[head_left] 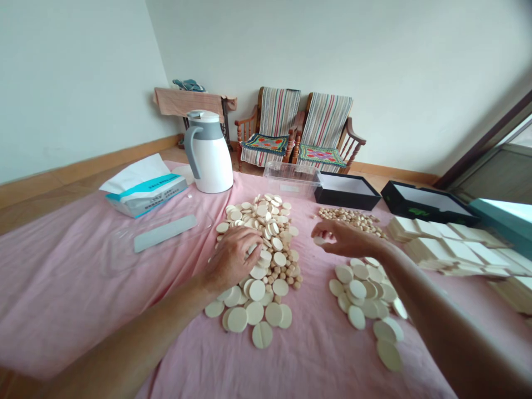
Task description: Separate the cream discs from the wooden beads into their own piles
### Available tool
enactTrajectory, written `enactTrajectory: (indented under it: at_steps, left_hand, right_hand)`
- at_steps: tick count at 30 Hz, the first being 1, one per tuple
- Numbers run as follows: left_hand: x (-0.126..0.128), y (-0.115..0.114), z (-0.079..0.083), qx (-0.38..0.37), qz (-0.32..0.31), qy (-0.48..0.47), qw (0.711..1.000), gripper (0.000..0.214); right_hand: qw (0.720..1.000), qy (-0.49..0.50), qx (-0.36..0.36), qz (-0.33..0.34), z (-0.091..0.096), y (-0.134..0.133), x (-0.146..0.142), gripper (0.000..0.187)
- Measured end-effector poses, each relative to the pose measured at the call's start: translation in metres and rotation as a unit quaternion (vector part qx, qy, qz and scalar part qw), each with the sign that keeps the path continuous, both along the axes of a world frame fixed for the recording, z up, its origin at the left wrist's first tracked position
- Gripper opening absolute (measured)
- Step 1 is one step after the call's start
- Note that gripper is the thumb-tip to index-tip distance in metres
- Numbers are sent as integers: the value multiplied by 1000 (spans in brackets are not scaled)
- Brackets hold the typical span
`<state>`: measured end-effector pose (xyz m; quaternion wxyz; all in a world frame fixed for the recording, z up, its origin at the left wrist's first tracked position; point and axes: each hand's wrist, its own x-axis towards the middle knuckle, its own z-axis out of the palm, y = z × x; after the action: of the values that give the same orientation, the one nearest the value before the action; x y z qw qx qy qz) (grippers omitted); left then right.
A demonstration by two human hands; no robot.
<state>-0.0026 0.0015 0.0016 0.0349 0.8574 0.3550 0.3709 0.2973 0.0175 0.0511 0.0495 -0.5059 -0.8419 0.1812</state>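
My left hand [238, 252] rests over the left part of a mixed pile of pale round wooden discs [255, 313] and small wooden balls [282, 272]. Its fingers are curled, with a disc [251, 249] showing between thumb and forefinger. Over the cloth to the right, my right hand [338, 237] pinches a single wooden disc [319, 240] at its fingertips. Below that hand lies a separate heap of discs [366, 291]. Just beyond it is a heap of small wooden pieces [353, 218], partly hidden by the hand.
A pink cloth [166, 310] covers the table. At the back left stand a tissue pack [145, 191] and a white jug [214, 160]. A clear plastic lid [120, 244], clear tray [291, 178] and two black boxes [348, 199] lie around. Stacked wooden squares [453, 246] sit at right.
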Motion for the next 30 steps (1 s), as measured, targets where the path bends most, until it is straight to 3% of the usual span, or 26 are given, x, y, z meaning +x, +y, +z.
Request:
enactTrajectory:
  at_steps: [3,5,7,9,12,17,20,27,30]
  left_hand:
    - [0,0,1,5,-2,0,1000,12]
    - [1,0,2,7,-2,0,1000,12]
    - [1,0,2,6,-3,3,1000,12]
    - [1,0,1,6,-4,4,1000,12]
    - [0,0,1,6,-2,2,1000,12]
    - [0,-2,2,-3,-1,4,1000,12]
    - [0,-2,3,-5,-3,3,1000,12]
    - [2,-1,3,5,-9,3,1000,11]
    - [3,-1,2,3,-8,6,1000,12]
  right_hand:
    - [988,2,-130,86,24,-22,18,29]
    - [982,23,-157,98,30,-24,20,28]
    - [990,59,-113,58,24,-12,11,23]
    - [997,75,-11,-21,7,8,-7,20]
    - [990,26,119,-76,-21,39,-38,31]
    - [986,4,141,-84,-45,61,-65,18]
    - [981,-12,159,-110,-46,59,-55,17]
    - [939,-73,218,-256,-29,45,15,21]
    - [930,-92,239,-265,-20,34,16,23]
